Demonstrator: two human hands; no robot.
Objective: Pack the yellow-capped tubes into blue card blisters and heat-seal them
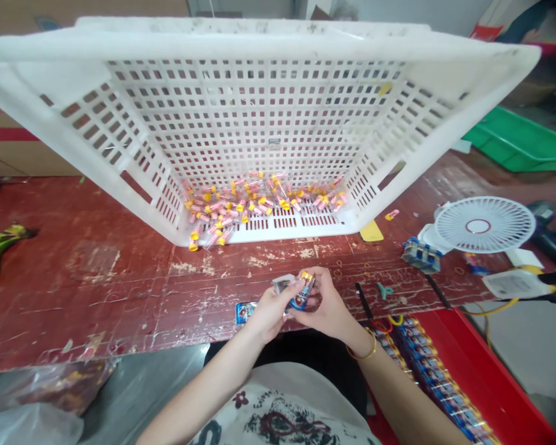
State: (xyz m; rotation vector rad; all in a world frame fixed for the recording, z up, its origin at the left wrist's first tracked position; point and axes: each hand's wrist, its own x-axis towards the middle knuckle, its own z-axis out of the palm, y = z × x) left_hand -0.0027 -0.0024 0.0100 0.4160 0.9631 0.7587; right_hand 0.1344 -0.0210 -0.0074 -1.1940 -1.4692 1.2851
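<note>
Near the table's front edge, my left hand (269,314) and my right hand (330,304) meet around a small blue-and-yellow printed packet (302,298) with clear plastic at its side. The left thumb presses on the packet's face, and the right fingers curl round its far edge. Just left of my left hand, a similar blue packet (243,312) lies on the table, partly covered by that hand. Beyond both hands, a white plastic basket (269,235) lies tipped toward me. In it are several small pink tubes with yellow caps (227,210).
On the red table (120,278), a white round fan (484,225), a bundle of blue packets (421,254), a yellow card (371,231) and a power strip (514,283) lie to the right. A red bin (486,364) holds rows of packets. Bananas (2,247) are at left.
</note>
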